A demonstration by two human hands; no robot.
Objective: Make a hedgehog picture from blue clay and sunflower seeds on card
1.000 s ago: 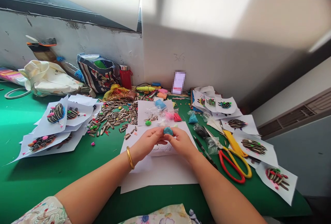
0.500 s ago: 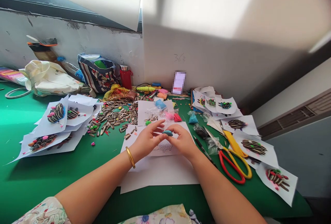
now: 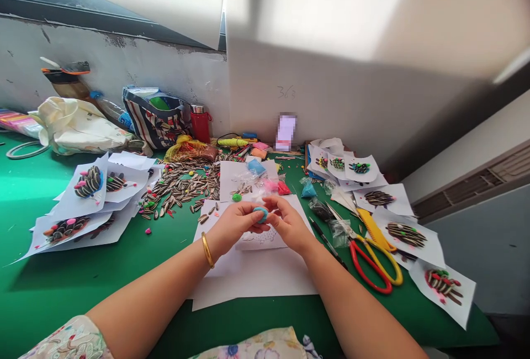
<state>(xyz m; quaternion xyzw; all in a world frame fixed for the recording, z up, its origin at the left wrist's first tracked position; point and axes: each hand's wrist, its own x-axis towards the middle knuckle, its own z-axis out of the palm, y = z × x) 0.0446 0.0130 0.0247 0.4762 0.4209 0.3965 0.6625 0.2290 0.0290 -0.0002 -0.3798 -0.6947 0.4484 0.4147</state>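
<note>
A small lump of blue modelling clay [image 3: 260, 214] is pinched between my two hands, above a white sheet [image 3: 265, 273]. My left hand [image 3: 235, 222], with a gold bangle at the wrist, presses it with thumb and fingers. From the other side, the fingers of my right hand [image 3: 287, 225] grip the same lump. Below the hands, a line drawing of a spiny animal [image 3: 261, 237] shows partly on the paper. Just beyond lie a bag of blue clay [image 3: 255, 168], red clay [image 3: 284, 188] and a green dab of clay [image 3: 236, 197].
Striped sunflower seeds [image 3: 186, 185] spread over the green table [image 3: 136, 287]. Finished seed pictures lie in stacks at left [image 3: 89, 182] and right [image 3: 408, 235]. Scissors [image 3: 372, 257] and a black pen [image 3: 327, 242] lie right of the paper. Bags and a red bottle [image 3: 200, 124] stand behind.
The blue clay has turned and now looks rounder, where before it was a flatter oval. Both hands have closed in around it, with the left fingers curled more.
</note>
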